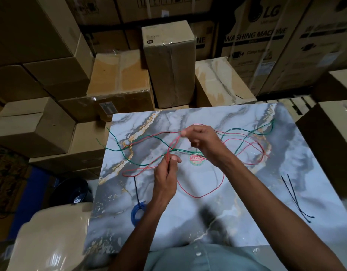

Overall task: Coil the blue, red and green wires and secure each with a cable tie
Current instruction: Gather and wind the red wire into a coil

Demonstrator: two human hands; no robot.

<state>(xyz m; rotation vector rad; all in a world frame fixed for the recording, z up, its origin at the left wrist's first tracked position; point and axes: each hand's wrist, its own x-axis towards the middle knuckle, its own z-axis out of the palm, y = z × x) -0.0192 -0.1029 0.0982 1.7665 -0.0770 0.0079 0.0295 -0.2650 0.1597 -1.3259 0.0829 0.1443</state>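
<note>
A long red wire (200, 195) lies in loose loops across the marble-patterned board (246, 212), tangled with a green wire (118, 147) that runs from the left edge to the far right. My left hand (166, 173) pinches red strands between thumb and fingers. Above it, my right hand (200, 139) pinches the red wire at a higher point, and a short red loop is stretched between the two hands. A small coil of blue wire (136, 211) lies near the board's left edge, with a black cable tie (136, 187) on it. Two loose black cable ties (293, 196) lie at the right.
Cardboard boxes (168, 65) are stacked behind and on both sides of the board. A round red and green sticker (196, 159) sits mid-board. A cream plastic-wrapped object (51, 237) stands at lower left, beside a dark round thing (75, 192).
</note>
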